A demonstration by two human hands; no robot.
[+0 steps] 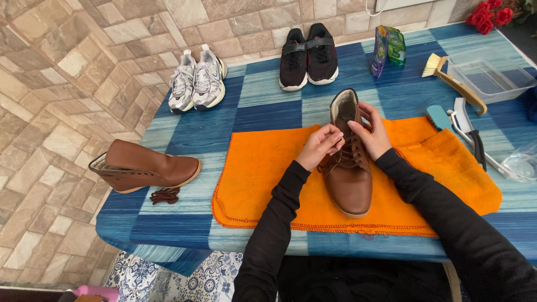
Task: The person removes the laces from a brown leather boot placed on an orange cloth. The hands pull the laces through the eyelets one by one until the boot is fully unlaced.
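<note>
- Brown boot (349, 168) upright on orange cloth (263, 168), table centre, toe pointing 6 o'clock.
- Left hand (321, 144) fingers pinched shut on the boot's laces (348, 154), at the boot's 9 o'clock side.
- Right hand (372, 133) curled around the boot's ankle collar at 3 o'clock, fingertips on the laces.
- Second brown boot (142, 166) lies on its side at 9 o'clock, loose lace (165, 195) just beside.
- White sneakers (198, 80) at 11 o'clock, black sneakers (309, 56) at 12.
</note>
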